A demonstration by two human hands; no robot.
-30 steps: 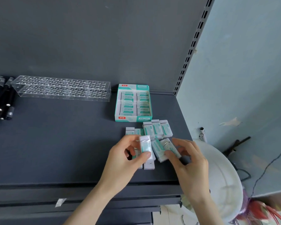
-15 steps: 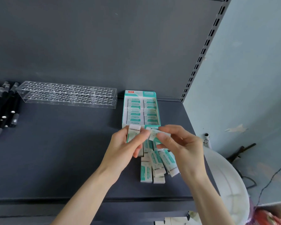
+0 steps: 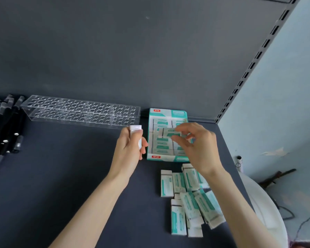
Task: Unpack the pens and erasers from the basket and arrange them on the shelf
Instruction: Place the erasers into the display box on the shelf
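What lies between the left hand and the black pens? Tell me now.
Only bare grey shelf between the left hand and the black pens, per the head view.

We see a dark grey shelf (image 3: 61,176) that meets a back panel of the same grey. Along the back lies a clear plastic rack (image 3: 81,112) pierced with rows of round holes. To its left a heap of black pens (image 3: 5,133) rests on the surface, partly cut off by the frame. Just right of the rack sits an open teal-and-white eraser box (image 3: 159,149), packed flat inside. Nearer us, towards the right edge, loose erasers (image 3: 186,199) lie clustered, some overlapping.
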